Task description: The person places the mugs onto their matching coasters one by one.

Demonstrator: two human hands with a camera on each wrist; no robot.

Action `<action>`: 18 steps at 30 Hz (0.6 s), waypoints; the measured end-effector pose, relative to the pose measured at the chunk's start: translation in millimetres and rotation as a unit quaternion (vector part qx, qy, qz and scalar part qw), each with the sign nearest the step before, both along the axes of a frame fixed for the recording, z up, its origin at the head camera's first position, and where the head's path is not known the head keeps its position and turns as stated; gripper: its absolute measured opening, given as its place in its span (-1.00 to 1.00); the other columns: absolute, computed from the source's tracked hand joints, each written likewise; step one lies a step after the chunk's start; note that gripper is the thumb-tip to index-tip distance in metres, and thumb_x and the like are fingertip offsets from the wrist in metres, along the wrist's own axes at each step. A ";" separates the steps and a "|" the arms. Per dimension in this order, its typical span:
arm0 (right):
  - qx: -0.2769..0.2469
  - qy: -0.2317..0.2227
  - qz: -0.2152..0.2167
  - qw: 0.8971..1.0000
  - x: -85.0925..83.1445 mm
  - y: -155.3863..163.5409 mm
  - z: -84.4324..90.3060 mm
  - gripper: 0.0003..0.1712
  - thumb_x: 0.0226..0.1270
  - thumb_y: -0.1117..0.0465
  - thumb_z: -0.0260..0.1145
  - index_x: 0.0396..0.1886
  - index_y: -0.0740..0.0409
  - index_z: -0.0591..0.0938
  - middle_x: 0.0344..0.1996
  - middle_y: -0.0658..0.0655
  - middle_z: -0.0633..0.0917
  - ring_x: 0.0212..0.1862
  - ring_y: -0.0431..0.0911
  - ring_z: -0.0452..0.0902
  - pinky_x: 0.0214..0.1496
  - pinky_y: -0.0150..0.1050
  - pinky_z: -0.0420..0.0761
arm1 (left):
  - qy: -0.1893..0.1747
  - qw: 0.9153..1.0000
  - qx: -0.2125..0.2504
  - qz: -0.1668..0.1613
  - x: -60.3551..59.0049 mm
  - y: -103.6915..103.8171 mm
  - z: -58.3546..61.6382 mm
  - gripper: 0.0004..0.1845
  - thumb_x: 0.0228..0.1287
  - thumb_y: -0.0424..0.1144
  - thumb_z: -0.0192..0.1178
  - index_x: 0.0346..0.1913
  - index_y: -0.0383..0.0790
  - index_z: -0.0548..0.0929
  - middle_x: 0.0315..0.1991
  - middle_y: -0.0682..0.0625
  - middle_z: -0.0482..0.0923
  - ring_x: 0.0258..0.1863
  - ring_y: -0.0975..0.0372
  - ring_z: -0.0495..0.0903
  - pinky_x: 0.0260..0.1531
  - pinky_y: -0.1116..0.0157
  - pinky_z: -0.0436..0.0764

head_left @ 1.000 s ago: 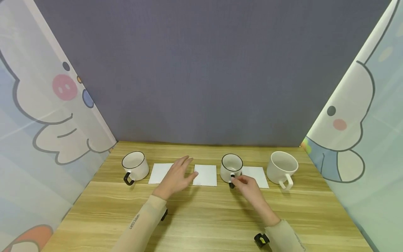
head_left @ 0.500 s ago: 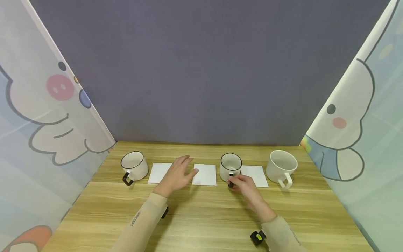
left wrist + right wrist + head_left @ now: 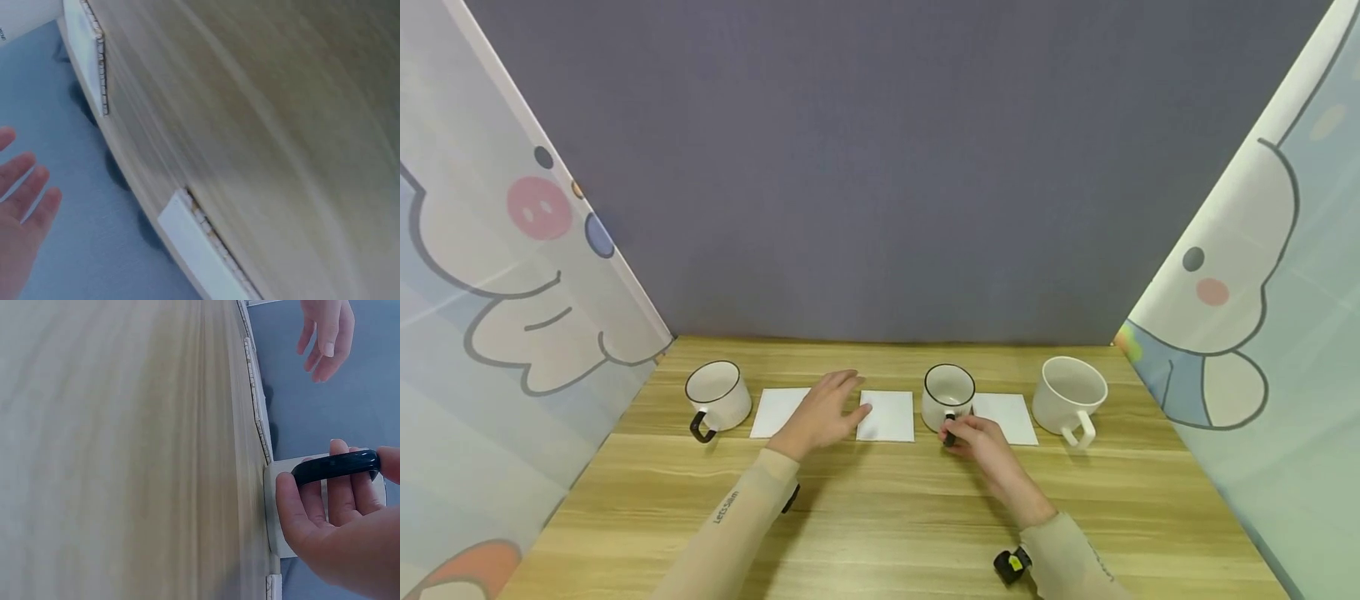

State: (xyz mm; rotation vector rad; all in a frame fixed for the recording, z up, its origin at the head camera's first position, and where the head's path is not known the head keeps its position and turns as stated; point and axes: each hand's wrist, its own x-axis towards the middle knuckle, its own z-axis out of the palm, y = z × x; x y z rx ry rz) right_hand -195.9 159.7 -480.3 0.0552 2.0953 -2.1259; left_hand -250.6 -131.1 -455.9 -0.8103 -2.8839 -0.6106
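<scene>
A white mug with a dark rim (image 3: pixel 946 408) stands upright on the table, overlapping the left edge of the right white cardboard square (image 3: pixel 1009 419) in the head view. My right hand (image 3: pixel 988 454) holds it by its black handle (image 3: pixel 334 465), with fingers through the loop. My left hand (image 3: pixel 823 417) hovers palm down, fingers spread, holding nothing. It covers part of the left white square (image 3: pixel 775 410), and its thumb overlaps the edge of the middle square (image 3: pixel 889 417).
Another dark-rimmed mug (image 3: pixel 722 402) with a black handle stands at the left. A larger all-white mug (image 3: pixel 1067 398) is at the right, beside the right square. Behind the wooden table (image 3: pixel 880 517) rises a grey panel (image 3: pixel 880 175), with cartoon-printed curtains (image 3: pixel 482 333) on both sides.
My right fingers have slid farther around the mug's handle, with the hand slightly lower. The left hand keeps its place, and the head view has shifted slightly.
</scene>
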 end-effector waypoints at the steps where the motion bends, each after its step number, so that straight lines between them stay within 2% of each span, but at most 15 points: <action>1: -0.001 0.000 0.001 1.000 0.2 0.2 0.0 -0.71 0.49 0.24 0.24 -0.18 0.48 0.63 -0.17 0.26 0.70 0.03 0.14 0.63 0.15 -0.01 0.64 | -0.001 1.000 0.001 -0.003 -0.2 -0.3 -0.6 -0.40 0.53 0.07 0.09 0.40 -0.30 0.46 0.44 -0.24 0.34 0.44 -0.13 0.29 0.41 -0.14 0.27; 10: -0.010 0.004 0.004 1.000 0.9 0.0 -0.7 -0.71 0.50 0.23 0.25 -0.21 0.46 0.64 -0.19 0.22 0.70 0.01 0.10 0.63 0.13 -0.05 0.65 | -0.018 1.000 0.008 -0.024 -4.5 -2.7 -8.7 -0.47 0.47 0.00 0.22 0.30 -0.29 0.55 0.40 -0.22 0.40 0.41 -0.13 0.33 0.40 -0.20 0.25; 18: -0.009 0.003 -0.010 1.000 2.3 -2.8 -0.8 -0.73 0.49 0.24 0.25 -0.26 0.44 0.63 -0.22 0.22 0.71 0.00 0.11 0.63 0.08 -0.07 0.66 | -0.043 0.999 0.000 -0.019 -7.6 -3.6 -15.7 -0.55 0.43 0.02 0.26 0.19 -0.22 0.60 0.39 -0.16 0.44 0.41 -0.10 0.35 0.35 -0.23 0.30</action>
